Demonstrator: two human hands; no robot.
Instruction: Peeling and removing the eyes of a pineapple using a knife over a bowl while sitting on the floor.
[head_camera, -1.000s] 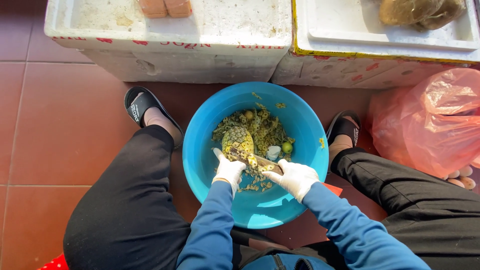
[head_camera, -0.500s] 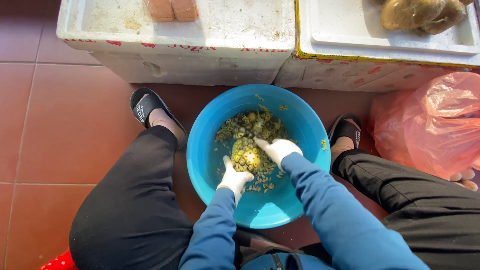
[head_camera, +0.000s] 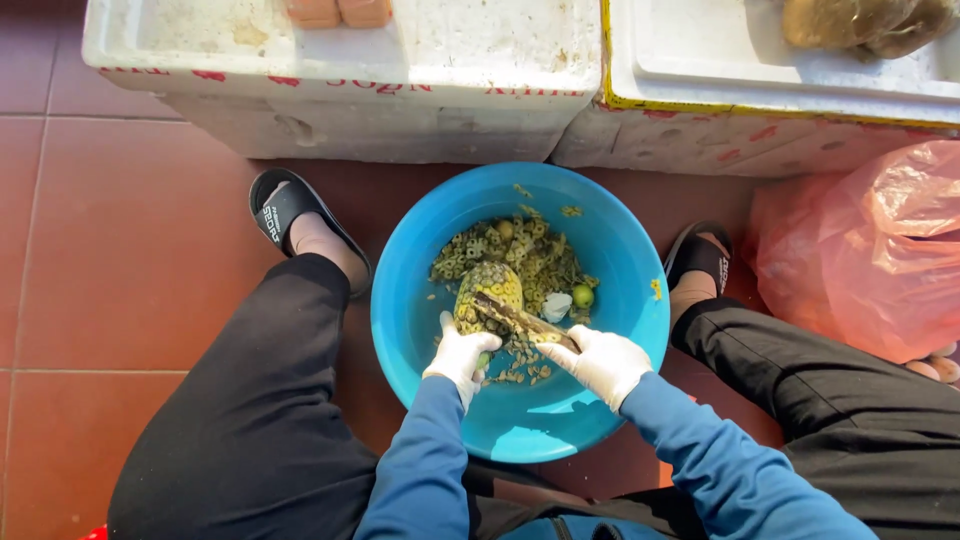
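Observation:
A peeled yellow pineapple (head_camera: 487, 292) stands in a blue plastic basin (head_camera: 420, 300) between my knees. My left hand (head_camera: 461, 355), in a white glove, grips the pineapple from below. In its white glove, my right hand (head_camera: 603, 363) is closed on the handle of a knife (head_camera: 520, 319), and the blade lies slanted across the fruit. Several bits of pineapple peel (head_camera: 530, 255) are heaped in the basin behind the fruit.
Two white foam boxes (head_camera: 380, 90) (head_camera: 760, 100) stand side by side just beyond the basin. A pink plastic bag (head_camera: 870, 250) bulges at the right. My feet in black sandals (head_camera: 285, 215) (head_camera: 700, 255) flank the basin on red floor tiles (head_camera: 110, 250).
My right hand has pulled back from the top of the pineapple to the near right, drawing the knife across the fruit. My left hand stays under the pineapple.

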